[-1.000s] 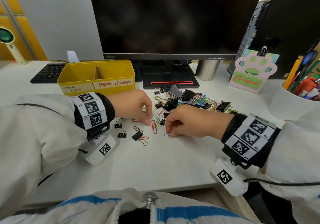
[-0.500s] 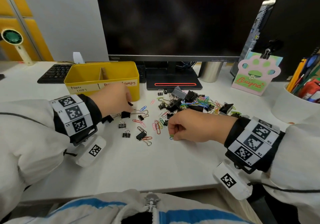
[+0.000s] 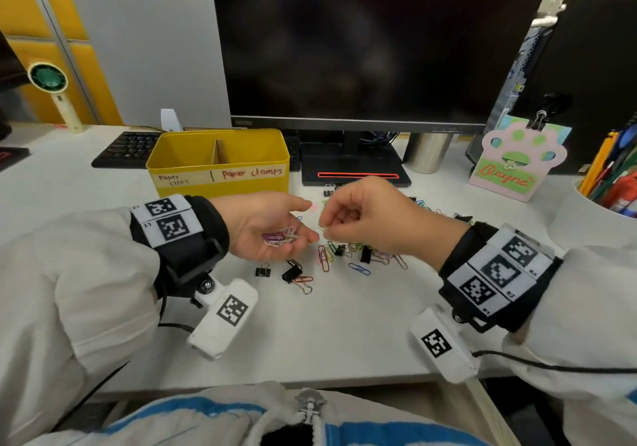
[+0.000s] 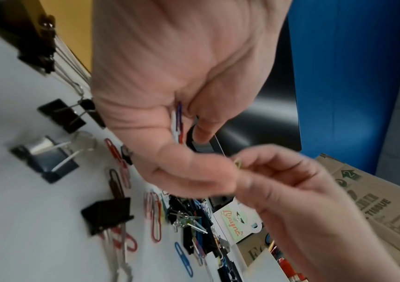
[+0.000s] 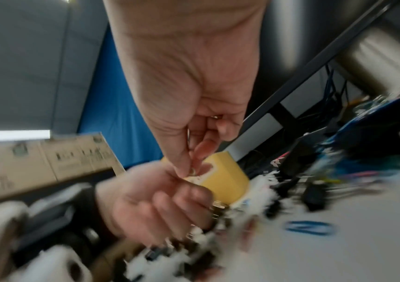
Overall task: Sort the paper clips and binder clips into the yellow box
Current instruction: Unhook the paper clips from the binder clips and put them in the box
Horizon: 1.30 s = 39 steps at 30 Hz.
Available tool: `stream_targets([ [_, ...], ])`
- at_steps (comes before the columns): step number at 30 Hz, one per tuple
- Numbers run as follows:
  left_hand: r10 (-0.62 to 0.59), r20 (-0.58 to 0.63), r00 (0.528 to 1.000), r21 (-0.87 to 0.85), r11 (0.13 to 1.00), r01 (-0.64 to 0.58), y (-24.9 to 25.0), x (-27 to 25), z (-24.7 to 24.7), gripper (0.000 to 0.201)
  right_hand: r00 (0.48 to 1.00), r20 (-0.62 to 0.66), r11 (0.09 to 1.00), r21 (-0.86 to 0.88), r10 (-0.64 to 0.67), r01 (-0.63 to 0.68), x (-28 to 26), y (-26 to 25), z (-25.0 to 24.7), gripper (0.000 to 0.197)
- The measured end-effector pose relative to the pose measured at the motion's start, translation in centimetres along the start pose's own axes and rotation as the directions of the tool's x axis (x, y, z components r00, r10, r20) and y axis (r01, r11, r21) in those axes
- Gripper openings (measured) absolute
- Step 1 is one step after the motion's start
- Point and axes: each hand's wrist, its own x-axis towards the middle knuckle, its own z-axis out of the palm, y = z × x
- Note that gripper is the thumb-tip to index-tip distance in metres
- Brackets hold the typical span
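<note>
The yellow box (image 3: 220, 187) stands at the back left, split by a divider and labelled "paper clips" and "paper clamps". My left hand (image 3: 303, 221) hovers palm up in front of it, loosely cupped, with several coloured paper clips (image 3: 281, 237) lying in the palm (image 4: 179, 122). My right hand (image 3: 327, 223) is raised just to its right and pinches one small yellowish paper clip (image 3: 322, 228) (image 4: 238, 164) at the edge of the left fingertips. Below the hands, loose paper clips and black binder clips (image 3: 362, 254) are scattered on the white desk.
A monitor (image 3: 362, 49) on its black stand (image 3: 351, 166) rises behind the pile. A keyboard (image 3: 127, 149) lies behind the box. A pink paw card (image 3: 517, 163), a metal cup (image 3: 427, 152) and a white pen pot (image 3: 593, 218) stand at the right.
My left hand left the desk near the box and turned palm up with clips in it. My right hand rose off the desk with one clip and moved to the left palm.
</note>
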Motion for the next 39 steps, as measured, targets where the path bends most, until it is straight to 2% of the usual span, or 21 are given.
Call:
stream_targets([
  [1,0.007,0.007,1.000,-0.001,1.000,-0.007,-0.1,0.1,0.1,0.053,0.999,-0.023,0.997,0.073,-0.033,0.034,0.2,-0.6,-0.2,0.011],
  [3,0.026,0.055,0.998,-0.033,0.999,-0.024,-0.3,0.3,0.5,0.049,0.997,-0.032,0.993,0.096,-0.065,0.068,0.7,-1.3,-0.4,0.014],
  [6,0.069,0.052,0.996,-0.085,0.994,-0.064,-0.4,0.8,0.5,0.039,0.998,-0.061,0.999,-0.043,-0.004,0.001,1.5,-0.7,-0.7,0.016],
  [8,0.126,0.004,0.992,-0.001,0.992,-0.126,-0.5,1.1,0.1,0.032,0.997,0.020,0.983,-0.172,0.076,-0.072,1.5,0.4,-0.8,0.020],
  [9,0.167,-0.016,0.986,0.108,0.980,-0.164,-0.6,1.2,0.0,0.031,0.990,0.095,0.968,-0.236,0.108,-0.083,1.4,0.9,-0.7,0.024],
  [10,0.225,-0.028,0.974,0.263,0.942,-0.210,-0.8,1.1,-0.1,0.032,0.976,0.164,0.955,-0.284,0.140,-0.089,1.2,1.3,-0.5,0.028],
  [11,0.297,-0.029,0.954,0.443,0.860,-0.254,-0.9,1.1,-0.2,0.033,0.964,0.207,0.946,-0.311,0.165,-0.095,1.0,1.6,-0.3,0.028],
  [13,0.430,0.034,0.902,0.714,0.621,-0.323,-1.2,1.0,-0.6,0.029,0.961,0.207,0.939,-0.324,0.186,-0.111,0.8,1.9,0.1,0.021],
  [14,0.448,0.099,0.889,0.777,0.523,-0.350,-1.3,0.8,-0.7,0.028,0.965,0.187,0.940,-0.319,0.186,-0.119,0.8,1.9,0.2,0.017],
  [16,0.419,0.177,0.891,0.856,0.381,-0.350,-1.4,0.6,-0.8,0.035,0.970,0.148,0.939,-0.316,0.194,-0.140,0.9,1.7,0.1,0.015],
  [18,0.417,0.185,0.890,0.894,0.303,-0.328,-1.3,0.3,-0.7,0.038,0.972,0.095,0.915,-0.366,0.215,-0.167,0.9,1.3,-0.6,0.018],
  [21,0.471,0.206,0.858,0.908,0.234,-0.347,-1.3,0.4,-0.7,0.032,0.956,0.026,0.841,-0.483,0.291,-0.243,1.4,0.6,-1.9,0.024],
  [23,0.488,0.227,0.843,0.914,0.193,-0.358,-1.3,0.4,-0.9,0.029,0.935,0.042,0.796,-0.538,0.352,-0.276,1.4,0.1,-2.0,0.030],
  [27,0.504,0.243,0.829,0.928,0.130,-0.350,-1.3,0.3,-1.6,0.023,0.962,-0.001,0.894,-0.369,0.274,-0.255,0.5,0.0,-0.1,0.017],
  [31,0.502,0.210,0.839,0.941,0.130,-0.313,-1.5,0.0,-2.9,0.022,0.943,0.077,0.878,-0.395,0.325,-0.271,0.9,0.1,2.3,0.030],
  [33,0.503,0.198,0.842,0.942,0.141,-0.306,-1.7,-0.1,-3.6,0.026,0.928,0.100,0.868,-0.400,0.359,-0.293,1.3,-0.1,3.0,0.030],
  [35,0.503,0.186,0.844,0.938,0.165,-0.305,-2.0,-0.3,-4.3,0.031,0.922,0.130,0.873,-0.393,0.365,-0.290,1.7,-0.1,3.5,0.044],
  [38,0.491,0.159,0.857,0.943,0.182,-0.279,-2.2,-0.7,-5.2,0.035,0.907,0.206,0.886,-0.373,0.367,-0.275,1.8,-0.3,3.7,0.087],
  [39,0.483,0.145,0.863,0.947,0.184,-0.262,-2.2,-0.8,-5.5,0.036,0.905,0.219,0.889,-0.372,0.364,-0.268,1.9,-0.4,3.9,0.094],
])
